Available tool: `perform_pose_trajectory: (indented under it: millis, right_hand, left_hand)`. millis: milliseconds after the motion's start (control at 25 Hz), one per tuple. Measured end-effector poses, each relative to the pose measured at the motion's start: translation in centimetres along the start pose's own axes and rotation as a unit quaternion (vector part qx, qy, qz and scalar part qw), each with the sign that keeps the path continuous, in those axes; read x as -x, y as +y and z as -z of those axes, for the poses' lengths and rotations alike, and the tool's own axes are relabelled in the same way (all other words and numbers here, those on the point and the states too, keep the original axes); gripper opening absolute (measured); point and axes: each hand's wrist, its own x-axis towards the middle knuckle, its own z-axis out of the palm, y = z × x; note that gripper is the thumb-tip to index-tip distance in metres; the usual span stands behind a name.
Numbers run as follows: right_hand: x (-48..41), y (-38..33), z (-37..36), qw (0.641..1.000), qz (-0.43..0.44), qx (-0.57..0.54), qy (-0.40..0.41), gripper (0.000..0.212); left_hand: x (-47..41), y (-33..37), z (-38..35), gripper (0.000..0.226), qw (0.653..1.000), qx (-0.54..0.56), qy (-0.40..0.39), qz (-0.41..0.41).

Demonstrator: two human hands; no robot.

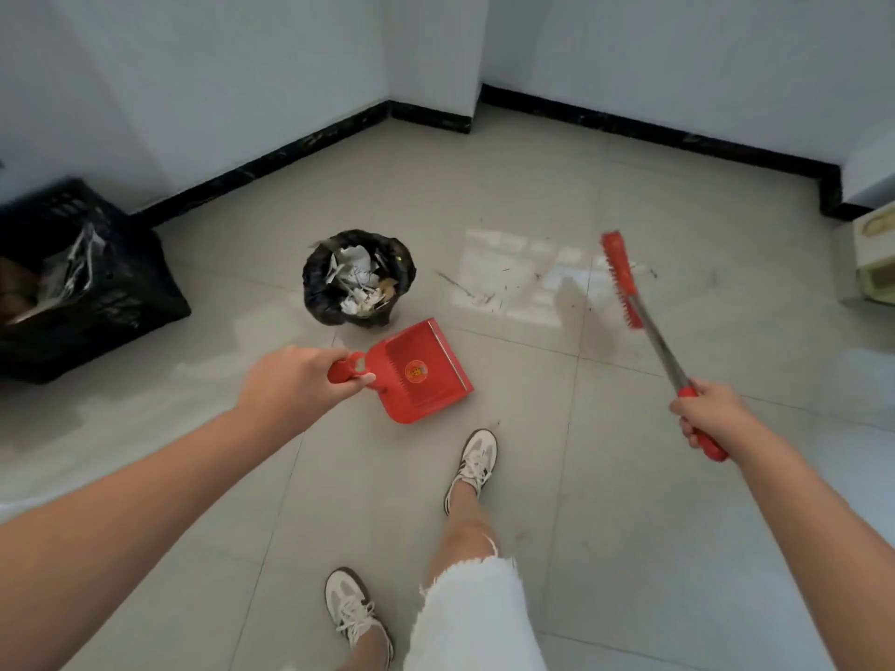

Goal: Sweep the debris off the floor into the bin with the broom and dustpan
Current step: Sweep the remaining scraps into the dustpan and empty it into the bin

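Note:
My left hand grips the handle of a red dustpan, held just above the floor, its tray empty. A round bin lined with a black bag stands just beyond the dustpan, holding crumpled paper. My right hand holds the red grip of a short broom with a metal shaft. Its red brush head is raised above the floor, to the right of the bin. Thin dark debris lies scattered on the tiles between the bin and the brush head.
A black plastic crate with scraps sits on the left by the wall. A pale object stands at the right edge. White walls with black skirting close the corner behind. My two feet in white trainers stand below the dustpan.

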Motion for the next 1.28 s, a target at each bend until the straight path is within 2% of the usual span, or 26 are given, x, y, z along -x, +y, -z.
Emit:
perform_pose_trajectory:
  millis: [80,160,240,360,440,520,640,720,800,880,1000,1120,1280]
  right_hand:
    - [-5.4,-1.6,2.3,1.0,-0.012,0.007,0.01,0.036]
    - [-12.3,-3.6,4.6,0.997,-0.047,0.057,0.007,0.017]
    - [-13.8,-4.7,3.0,0.994,-0.06,0.093,-0.018,0.016]
    - [-16.4,-7.5,0.1,0.996,-0.05,0.065,-0.033,0.013]
    - [-14.4,-8.6,-3.2,0.995,-0.03,0.087,-0.024,0.015]
    - [-10.5,-7.9,-6.4,0.99,-0.005,0.125,-0.072,0.015]
    - [-3.7,-5.3,-10.5,0.962,0.057,0.231,-0.134,0.05]
    - [1.7,-4.7,-11.7,0.944,0.074,0.265,-0.185,0.053]
    - [6.9,-4.2,-12.0,0.944,0.037,0.221,-0.244,0.042]
    - [10.8,-3.8,-11.1,0.945,-0.01,0.172,-0.277,0.048]
    - [14.1,-4.5,-6.6,0.944,-0.028,0.109,-0.309,0.055]
    - [17.6,-5.1,-1.6,0.953,-0.045,-0.03,-0.299,0.063]
    - [21.0,-3.8,1.3,0.963,-0.042,-0.119,-0.238,0.071]
  left_hand:
    - [-3.9,3.3,-0.1,0.035,1.0,-0.024,-0.006,-0.008]
    - [-9.3,7.0,-1.8,0.033,0.999,-0.033,0.007,-0.019]
    - [-9.1,7.1,-2.1,0.037,0.997,-0.045,0.035,-0.056]
    - [-11.0,8.0,-4.0,0.043,0.992,-0.069,0.042,-0.095]
    - [-11.1,8.0,-3.9,0.043,0.993,-0.072,0.025,-0.09]
    - [-10.9,7.7,-3.9,0.044,0.992,-0.069,0.027,-0.101]
    - [-10.7,7.3,-4.0,0.049,0.993,-0.066,0.015,-0.098]
    - [-11.1,6.9,-4.1,0.055,0.994,-0.056,0.017,-0.097]
    - [-11.2,6.3,-3.5,0.055,0.995,-0.049,0.015,-0.082]
    - [-11.0,5.6,-2.8,0.048,0.997,-0.045,-0.004,-0.068]
    - [-10.5,4.9,-1.9,0.042,0.997,-0.044,-0.031,-0.062]
    - [-10.0,4.1,-1.3,0.041,0.997,-0.012,-0.053,-0.058]
    - [-10.3,5.0,-0.1,0.04,0.997,0.023,-0.039,-0.06]
